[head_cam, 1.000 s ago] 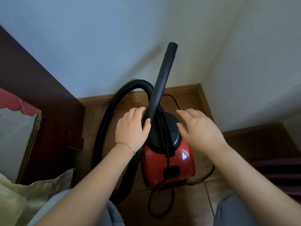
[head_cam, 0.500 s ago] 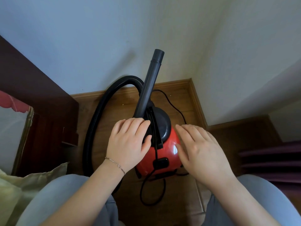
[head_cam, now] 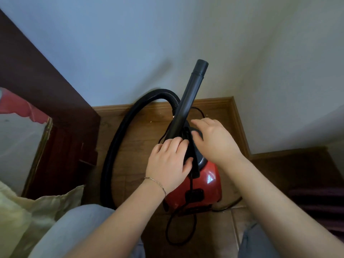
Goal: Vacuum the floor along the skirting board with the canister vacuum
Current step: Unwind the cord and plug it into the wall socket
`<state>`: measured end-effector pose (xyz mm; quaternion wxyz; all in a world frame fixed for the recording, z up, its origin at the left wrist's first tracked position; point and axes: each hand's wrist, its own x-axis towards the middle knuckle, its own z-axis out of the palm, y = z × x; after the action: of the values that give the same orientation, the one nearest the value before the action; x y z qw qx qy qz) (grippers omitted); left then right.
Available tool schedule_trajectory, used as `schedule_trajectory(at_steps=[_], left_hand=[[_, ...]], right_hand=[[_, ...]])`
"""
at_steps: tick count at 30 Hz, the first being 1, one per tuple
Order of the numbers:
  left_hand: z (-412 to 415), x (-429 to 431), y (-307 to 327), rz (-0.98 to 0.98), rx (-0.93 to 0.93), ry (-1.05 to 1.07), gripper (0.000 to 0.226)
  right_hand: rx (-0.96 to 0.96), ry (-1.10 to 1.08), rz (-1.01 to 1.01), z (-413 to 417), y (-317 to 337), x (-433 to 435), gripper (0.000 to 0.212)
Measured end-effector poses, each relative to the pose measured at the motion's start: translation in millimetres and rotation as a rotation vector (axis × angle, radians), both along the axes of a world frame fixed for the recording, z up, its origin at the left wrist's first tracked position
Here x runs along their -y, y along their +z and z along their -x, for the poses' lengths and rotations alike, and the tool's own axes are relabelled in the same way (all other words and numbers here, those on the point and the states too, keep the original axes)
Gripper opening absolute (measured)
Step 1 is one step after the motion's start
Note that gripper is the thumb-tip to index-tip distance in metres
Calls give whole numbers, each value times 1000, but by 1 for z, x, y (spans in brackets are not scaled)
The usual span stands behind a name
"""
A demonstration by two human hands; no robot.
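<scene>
Down in the corner of the room, we have the red canister vacuum (head_cam: 202,181) standing on the wooden floor (head_cam: 141,131), close to the skirting board (head_cam: 214,100) that runs along the foot of the pale wall. Its black tube (head_cam: 188,105) rises from the black top and leans up toward the wall. The ribbed black hose (head_cam: 116,146) arcs out from the tube's base and loops down the vacuum's left side to the floor. A thin black cord (head_cam: 179,233) trails off the casing and curls on the floor in front of it.

Our left hand (head_cam: 167,162), with a thin bracelet (head_cam: 157,183) at the wrist, grips the canister vacuum at its black top. The fingers curl over the base of the tube and the thumb presses against the black handle. Our right hand (head_cam: 214,141) is spread loosely over the black lid, with its fingers nearly straight and holding nothing. We cannot tell whether it touches the lid.

To our left stand dark wooden furniture (head_cam: 46,94) and a pale cushion (head_cam: 28,211). Our knees in grey-blue trousers (head_cam: 74,231) show at the bottom edge.
</scene>
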<state>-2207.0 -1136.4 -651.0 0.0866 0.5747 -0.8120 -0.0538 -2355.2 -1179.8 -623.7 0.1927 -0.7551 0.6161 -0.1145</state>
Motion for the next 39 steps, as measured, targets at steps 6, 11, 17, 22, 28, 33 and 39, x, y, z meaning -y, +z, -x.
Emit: schedule_trajectory(at_steps=[6,11,17,22,28,33,39], left_hand=[[-10,16,-15,-33,-35,88,51],[-18,30,-30,-114,31,183,57],[-7,33,-29,-128,-27,200,57],[7,30,-25,-190,-153,170,52],[9,28,-19,-191,-275,146,53],[25,22,0,-366,-791,102,45],[36,13,21,-529,-1067,47,24]], right_hand=[[21,-93,-186,-25,-31,53,25],[110,-140,-337,-34,-44,64,27],[102,-254,-282,-35,-51,68,29],[238,-283,-229,-34,-47,64,18],[621,-352,-193,-19,-8,52,7],[940,-368,-152,-7,35,51,8],[1134,-413,-161,-6,75,58,8]])
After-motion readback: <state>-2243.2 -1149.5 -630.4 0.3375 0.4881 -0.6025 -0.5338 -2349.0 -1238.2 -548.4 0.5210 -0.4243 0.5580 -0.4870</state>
